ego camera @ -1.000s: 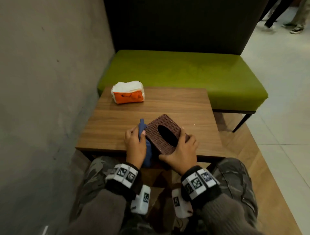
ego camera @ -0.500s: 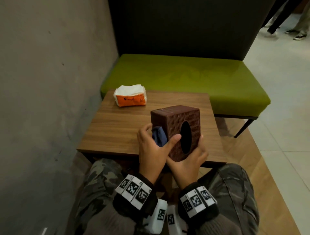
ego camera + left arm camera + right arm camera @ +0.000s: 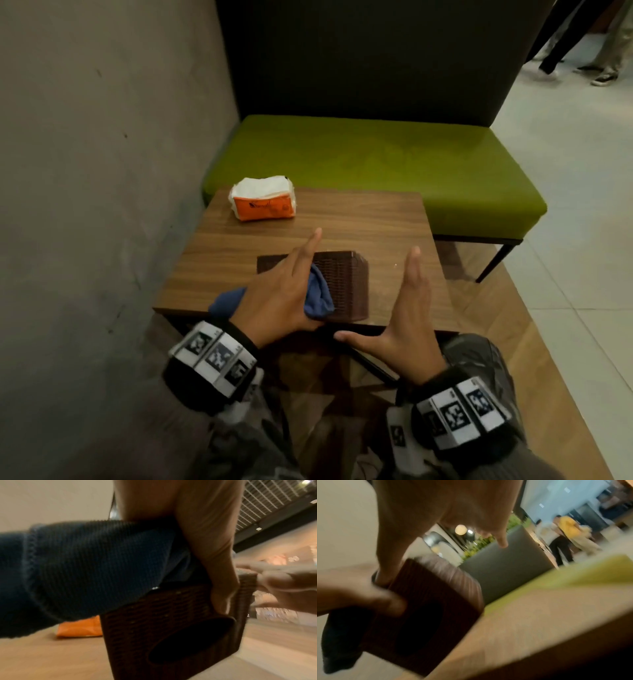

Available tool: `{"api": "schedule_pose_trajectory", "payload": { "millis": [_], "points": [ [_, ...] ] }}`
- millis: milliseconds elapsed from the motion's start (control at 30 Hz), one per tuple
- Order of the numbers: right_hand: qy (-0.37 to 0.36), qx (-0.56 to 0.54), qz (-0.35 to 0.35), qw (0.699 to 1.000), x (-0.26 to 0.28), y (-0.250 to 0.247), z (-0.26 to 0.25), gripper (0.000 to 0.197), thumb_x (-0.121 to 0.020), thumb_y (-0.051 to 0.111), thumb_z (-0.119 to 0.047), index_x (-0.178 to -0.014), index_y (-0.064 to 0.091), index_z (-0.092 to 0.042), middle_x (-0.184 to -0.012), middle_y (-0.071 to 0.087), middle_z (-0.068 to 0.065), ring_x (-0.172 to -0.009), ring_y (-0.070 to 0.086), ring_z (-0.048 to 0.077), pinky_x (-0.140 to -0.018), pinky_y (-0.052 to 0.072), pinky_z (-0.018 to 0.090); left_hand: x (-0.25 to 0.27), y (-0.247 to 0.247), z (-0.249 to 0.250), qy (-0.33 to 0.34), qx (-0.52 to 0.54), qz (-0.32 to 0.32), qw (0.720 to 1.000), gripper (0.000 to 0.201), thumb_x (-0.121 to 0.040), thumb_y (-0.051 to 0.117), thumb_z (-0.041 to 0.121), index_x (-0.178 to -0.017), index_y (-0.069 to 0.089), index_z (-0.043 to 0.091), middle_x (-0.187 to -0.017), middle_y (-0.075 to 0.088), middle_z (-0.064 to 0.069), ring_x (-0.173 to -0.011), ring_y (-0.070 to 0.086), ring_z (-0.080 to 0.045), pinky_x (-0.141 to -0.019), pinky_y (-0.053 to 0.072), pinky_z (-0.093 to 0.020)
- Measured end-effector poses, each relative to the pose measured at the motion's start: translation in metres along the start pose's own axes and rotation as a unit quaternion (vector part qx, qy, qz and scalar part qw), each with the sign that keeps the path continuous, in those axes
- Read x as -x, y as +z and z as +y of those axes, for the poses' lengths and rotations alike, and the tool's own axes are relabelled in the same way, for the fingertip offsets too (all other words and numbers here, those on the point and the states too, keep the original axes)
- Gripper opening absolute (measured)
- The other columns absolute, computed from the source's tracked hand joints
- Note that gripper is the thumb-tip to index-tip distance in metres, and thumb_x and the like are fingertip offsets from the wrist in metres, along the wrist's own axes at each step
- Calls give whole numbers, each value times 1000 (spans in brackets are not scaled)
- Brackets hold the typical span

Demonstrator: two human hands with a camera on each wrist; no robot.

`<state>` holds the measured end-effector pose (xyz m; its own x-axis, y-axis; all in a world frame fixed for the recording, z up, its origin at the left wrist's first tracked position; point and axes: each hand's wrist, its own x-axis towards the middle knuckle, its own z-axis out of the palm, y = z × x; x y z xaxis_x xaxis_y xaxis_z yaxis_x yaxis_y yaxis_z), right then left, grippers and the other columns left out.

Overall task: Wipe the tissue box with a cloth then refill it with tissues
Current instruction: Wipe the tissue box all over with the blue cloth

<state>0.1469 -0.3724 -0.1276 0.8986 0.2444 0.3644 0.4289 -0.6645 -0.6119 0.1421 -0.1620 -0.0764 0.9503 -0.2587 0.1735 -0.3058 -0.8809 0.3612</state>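
two hands: both are at a brown woven tissue box (image 3: 337,286) near the front edge of a small wooden surface (image 3: 342,219).
tissue box: it lies on its side, with its oval opening (image 3: 190,639) turned toward the person, as the left wrist view shows.
left hand (image 3: 277,294): it rests on top of the box, fingers (image 3: 308,248) stretched out straight, pinning a blue cloth (image 3: 317,296) against the box with the palm. the cloth bunches out on both sides of the hand.
right hand (image 3: 407,322): it hangs just beside the box's right end, fingers straight and thumb spread, holding nothing. whether it touches the box, i cannot tell.
tissue pack (image 3: 263,202): one orange and white pack sits at the far left corner of the surface, well apart from both hands.
key relation: the box is under the left fingers and to the left of the right hand. the tissue pack lies straight ahead of the left hand, so that hand seems nearer to it.
likely step: the wiping looks unfinished, and the refill is not yet begun.
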Motion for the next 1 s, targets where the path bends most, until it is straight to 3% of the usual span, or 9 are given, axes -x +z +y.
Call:
{"api": "schedule_pose_trajectory", "payload": {
  "millis": [100, 267, 400, 467, 567, 733, 833, 900, 1000],
  "points": [
    [-60, 48, -91, 993, -13, -5, -2, 138, -53, 69, -74, -150, -19, -27, -161, -13, -2, -150, -8, 19, -119, 9, 58, -1, -8, -6, 90, -65, -29, 993, 129, -59, 85, 37, -149, -7, 22, -121, 53, -6, -96, 59, -21, -57, 41, -25],
    [-56, -31, -47, 997, -9, 6, -5, 107, -55, 70, -59, -141, 23, -15, -140, 40, 10, -134, 29, 18, -109, 29, 65, -5, -10, -5, 145, -12, -32, 989, 121, -60, 86, 33, -142, -2, 40, -131, 49, -5, -107, 57, -19, -76, 54, -37],
    [-18, -84, 10, 996, 0, 5, -4, 104, -51, 87, -41, -134, 34, -11, -123, 40, -4, -114, 39, 7, -100, 39, 27, -6, -5, -12, 86, 167, -23, 982, 118, -48, 89, 45, -139, 13, 44, -137, 40, 7, -110, 50, -2, -87, 48, -29],
    [13, -85, 25, 996, 3, 4, -1, 108, -47, 93, -31, -135, 35, -11, -123, 38, -7, -114, 38, 6, -96, 33, 12, -5, -4, -16, -2, 332, 136, 933, 92, -47, 85, 55, -122, 32, 43, -121, 44, 13, -97, 51, 2, -80, 47, -26],
    [20, -78, 33, 996, 7, 8, 1, 107, -45, 93, -31, -133, 35, -13, -120, 37, -10, -112, 37, 2, -93, 27, 1, -6, -13, 0, -54, 340, 332, 878, 48, -74, 70, 45, -105, 35, 35, -102, 47, 10, -96, 53, -3, -87, 45, -29],
    [-20, 8, 32, 999, 2, 18, -19, 81, -70, 72, -41, -135, 41, -6, -128, 51, 11, -117, 46, 22, -105, 35, 27, -8, 8, 71, 111, 92, 204, 968, 33, -84, 65, 36, -113, 61, 20, -119, 55, -2, -105, 47, -17, -90, 42, -34],
    [-53, 90, 55, 993, 6, 15, -19, 62, -92, 46, -44, -140, 41, -5, -134, 46, 12, -119, 41, 19, -114, 16, 22, 5, 32, 59, 179, -58, 194, 963, 42, -88, 58, 38, -129, 57, 27, -138, 52, -2, -108, 46, -23, -93, 38, -41],
    [-23, 13, 61, 998, 12, 7, -19, 82, -72, 67, -53, -136, 41, -9, -124, 46, 3, -113, 38, 5, -104, 28, 13, 11, 34, 40, 174, -41, 213, 961, 42, -91, 53, 35, -132, 54, 25, -139, 51, -4, -109, 49, -24, -93, 38, -40],
    [5, -43, 93, 995, 18, 6, -18, 94, -54, 73, -58, -128, 37, -12, -117, 40, -7, -108, 35, -1, -93, 27, -1, 7, 36, 10, 7, 46, 254, 966, 41, -95, 45, 35, -132, 53, 19, -137, 51, -7, -111, 48, -25, -94, 39, -36]
  ]
}}
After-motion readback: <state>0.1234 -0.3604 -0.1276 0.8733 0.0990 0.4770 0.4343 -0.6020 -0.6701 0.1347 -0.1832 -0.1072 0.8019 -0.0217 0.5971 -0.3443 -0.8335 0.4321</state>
